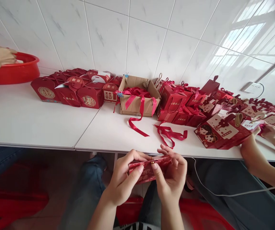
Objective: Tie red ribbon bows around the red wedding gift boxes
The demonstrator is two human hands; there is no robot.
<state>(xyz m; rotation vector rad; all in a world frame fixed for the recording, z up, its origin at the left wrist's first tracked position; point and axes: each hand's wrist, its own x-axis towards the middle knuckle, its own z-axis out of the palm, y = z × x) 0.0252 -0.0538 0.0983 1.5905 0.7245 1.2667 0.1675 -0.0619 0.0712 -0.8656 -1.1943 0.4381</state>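
Note:
Held above my lap, just off the table's front edge, is a small red patterned gift pouch [145,174] with a small gold bead at its upper edge. My left hand [125,174] grips its left end, thumb on the near face. At the right end, my right hand [170,171] pinches the upper edge, its thumb beside the bead and some fingers raised. The far side and contents of the pouch are hidden. Beyond my hands, loose red ribbons [171,132] lie on the white table [113,135].
A cardboard box [137,107] holds red ribbons, some hanging over its front. Red gift boxes [89,95] stand to its left, and stacked ones [173,99] to its right. A co-worker's hand [0,55] is at a red basin [17,72]; another person's arms [259,153] are among boxes at right.

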